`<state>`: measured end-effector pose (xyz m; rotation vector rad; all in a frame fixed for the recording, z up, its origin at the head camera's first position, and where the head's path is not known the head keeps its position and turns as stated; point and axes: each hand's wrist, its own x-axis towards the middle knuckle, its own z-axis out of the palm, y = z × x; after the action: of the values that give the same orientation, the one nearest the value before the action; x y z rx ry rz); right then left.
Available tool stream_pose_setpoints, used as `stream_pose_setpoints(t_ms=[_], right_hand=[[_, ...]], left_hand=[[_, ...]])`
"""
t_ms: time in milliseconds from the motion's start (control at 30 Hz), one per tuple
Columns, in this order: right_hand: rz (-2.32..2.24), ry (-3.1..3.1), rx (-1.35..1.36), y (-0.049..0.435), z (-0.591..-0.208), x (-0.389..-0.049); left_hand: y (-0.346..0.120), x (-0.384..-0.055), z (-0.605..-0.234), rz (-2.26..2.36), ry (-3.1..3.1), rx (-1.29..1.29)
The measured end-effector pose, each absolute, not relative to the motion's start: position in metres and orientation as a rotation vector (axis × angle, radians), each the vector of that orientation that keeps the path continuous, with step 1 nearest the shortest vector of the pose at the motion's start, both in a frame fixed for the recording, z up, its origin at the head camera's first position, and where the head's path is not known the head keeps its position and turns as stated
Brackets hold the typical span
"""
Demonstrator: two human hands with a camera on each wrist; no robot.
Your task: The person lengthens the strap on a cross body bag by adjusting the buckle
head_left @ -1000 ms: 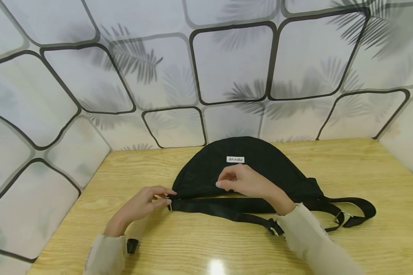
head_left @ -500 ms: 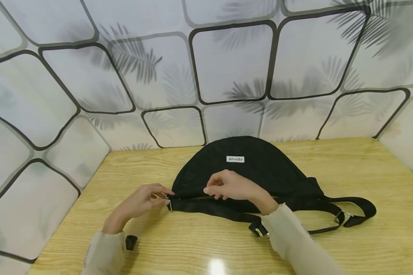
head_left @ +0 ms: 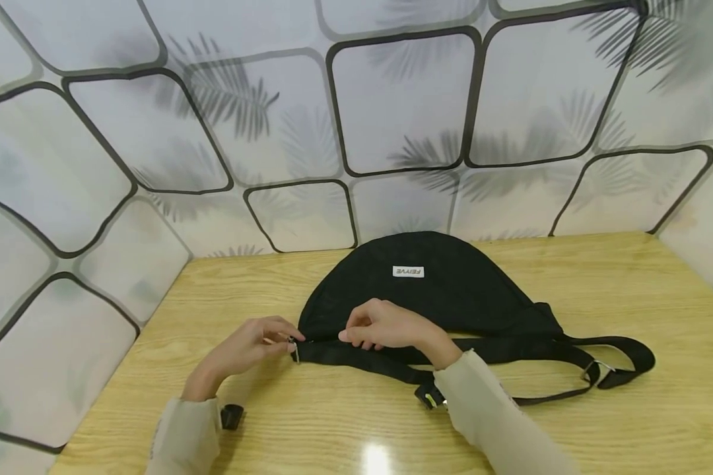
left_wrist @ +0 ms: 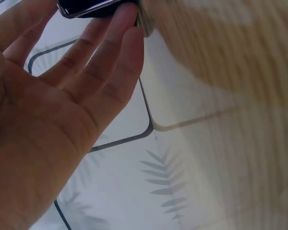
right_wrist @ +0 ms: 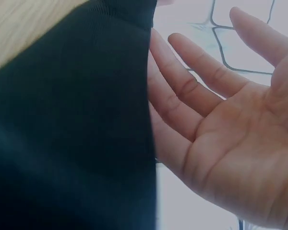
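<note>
The black bag (head_left: 445, 284) is laid at the centre of the head view's frame, curved edge toward the top. Its left corner, beside a metal fitting (head_left: 297, 353), appears pinched between thumb and fingers of the left hand (head_left: 252, 348). Nothing is seen gripped by the right hand (head_left: 386, 324); its fingers are loosely bent at the bag's lower edge, thumb apart in the right wrist view. Steadying one corner seems the step in hand; for the next move, a grip at that edge would be called for. Little room is left toward the patterned wall (head_left: 401, 105) behind. Bare desk (head_left: 309, 429) is offered lower centre and left; the right side is partly taken by the looped strap (head_left: 636, 356).
</note>
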<state>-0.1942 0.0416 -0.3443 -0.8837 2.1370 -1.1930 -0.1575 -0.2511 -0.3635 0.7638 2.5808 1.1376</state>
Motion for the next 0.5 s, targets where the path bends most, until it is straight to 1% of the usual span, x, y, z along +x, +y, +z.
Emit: stream_pose_setpoints(t_ms=[200,500], right_hand=[[-1.154,2.17,-0.894,0.027,-0.349,-0.196],[-1.128,2.2,-0.882,0.016,-0.357,-0.192]], left_hand=[[-0.25,-0.157,-0.366,1.157,2.55,0.754],[-0.246,-0.156,-0.363,1.18,2.552,0.675]])
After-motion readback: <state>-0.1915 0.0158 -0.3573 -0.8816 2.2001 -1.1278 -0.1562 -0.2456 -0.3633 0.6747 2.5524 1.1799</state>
